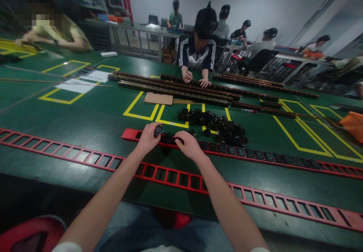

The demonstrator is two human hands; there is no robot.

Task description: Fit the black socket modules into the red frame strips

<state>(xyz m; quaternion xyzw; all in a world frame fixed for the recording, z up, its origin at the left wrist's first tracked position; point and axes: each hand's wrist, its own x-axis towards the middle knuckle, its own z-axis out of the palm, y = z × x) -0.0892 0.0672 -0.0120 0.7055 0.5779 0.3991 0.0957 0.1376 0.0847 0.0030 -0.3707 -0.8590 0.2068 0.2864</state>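
Observation:
My left hand (148, 137) is closed around a small black socket part (158, 130), held just above the left end of a long red strip frame (129, 134). My right hand (187, 144) has its fingers curled down on black parts seated in the same red strip, pressing on them. To the right, the strip's slots (255, 154) hold several black parts in a row. A heap of loose black socket parts (218, 125) lies just beyond my hands on the green table (99, 119).
An empty red strip frame (176, 176) runs along the table's near edge. Long dark strips (176, 87) and a cardboard piece (159, 98) lie farther back, where a person across the table works with both hands. An orange object (353, 125) lies far right. Other people sit at benches behind.

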